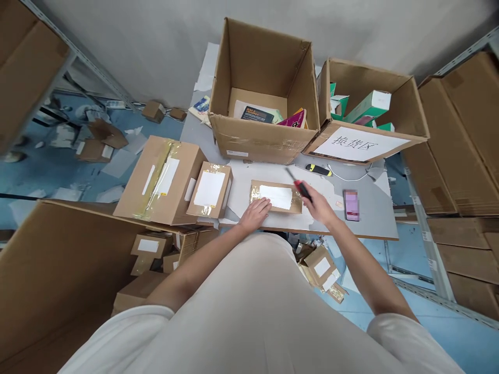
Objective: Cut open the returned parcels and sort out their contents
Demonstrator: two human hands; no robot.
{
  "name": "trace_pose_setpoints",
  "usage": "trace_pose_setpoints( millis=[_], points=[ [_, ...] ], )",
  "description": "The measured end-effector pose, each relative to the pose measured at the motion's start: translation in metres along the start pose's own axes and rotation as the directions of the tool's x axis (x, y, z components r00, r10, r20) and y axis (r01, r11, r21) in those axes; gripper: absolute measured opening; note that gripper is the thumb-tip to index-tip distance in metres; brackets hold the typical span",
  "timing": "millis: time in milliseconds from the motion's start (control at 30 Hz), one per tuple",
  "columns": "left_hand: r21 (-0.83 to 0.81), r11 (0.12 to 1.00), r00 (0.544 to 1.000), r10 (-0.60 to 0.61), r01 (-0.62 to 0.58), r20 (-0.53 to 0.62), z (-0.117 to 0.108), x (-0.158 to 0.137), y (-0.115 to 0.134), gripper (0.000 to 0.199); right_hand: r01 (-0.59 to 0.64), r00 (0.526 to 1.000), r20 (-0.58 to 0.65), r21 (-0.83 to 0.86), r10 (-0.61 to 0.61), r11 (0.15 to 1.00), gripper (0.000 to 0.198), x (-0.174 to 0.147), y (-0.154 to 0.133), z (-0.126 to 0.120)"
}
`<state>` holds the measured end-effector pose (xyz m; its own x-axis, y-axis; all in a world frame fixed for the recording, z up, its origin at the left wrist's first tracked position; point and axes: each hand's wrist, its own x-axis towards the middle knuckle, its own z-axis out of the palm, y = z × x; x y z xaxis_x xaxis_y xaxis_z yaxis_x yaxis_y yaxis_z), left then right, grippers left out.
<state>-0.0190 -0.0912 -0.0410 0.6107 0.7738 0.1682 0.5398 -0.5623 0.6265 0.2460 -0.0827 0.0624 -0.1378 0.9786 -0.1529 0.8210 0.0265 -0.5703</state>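
A small taped cardboard box (255,190) with a white label (277,196) lies on the table in front of me. My left hand (255,214) rests on its near left side, fingers stretched out over the label's edge. In my right hand (318,204), at the box's right end, is a box cutter (302,189) with a black and red handle. Its thin grey blade points away from me, up and to the left. Whether the blade touches the box, I cannot tell. Just beyond lies a second, yellow and black box cutter (318,170).
Two taped boxes (209,188) (158,179) stand at the left. A large open carton (265,143) with books and another carton (366,143) with green-white boxes line the back. A phone (351,204) and white cable (353,178) lie right. Torn boxes (322,267) litter the floor.
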Motion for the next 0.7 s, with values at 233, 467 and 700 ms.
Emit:
trace_pose_setpoints(
  millis=[233, 467, 700],
  points=[
    [0.020, 1.000, 1.000, 0.004, -0.004, 0.001, -0.001, 0.004, 0.001, 0.038, 0.354, 0.860, 0.478, -0.304, -0.180, 0.884, 0.049, 0.041, -0.051, 0.012],
    [0.017, 1.000, 1.000, 0.016, -0.015, -0.016, -0.002, 0.003, 0.002, 0.039, 0.437, 0.827, 0.539, -0.440, -0.158, 0.784, 0.064, 0.049, -0.055, 0.016],
    [0.108, 0.993, 0.999, 0.049, -0.048, -0.011, -0.003, 0.002, 0.002, 0.040, 0.540, 0.761, 0.647, -0.579, -0.059, 0.610, 0.067, 0.058, -0.084, 0.005]
  ],
)
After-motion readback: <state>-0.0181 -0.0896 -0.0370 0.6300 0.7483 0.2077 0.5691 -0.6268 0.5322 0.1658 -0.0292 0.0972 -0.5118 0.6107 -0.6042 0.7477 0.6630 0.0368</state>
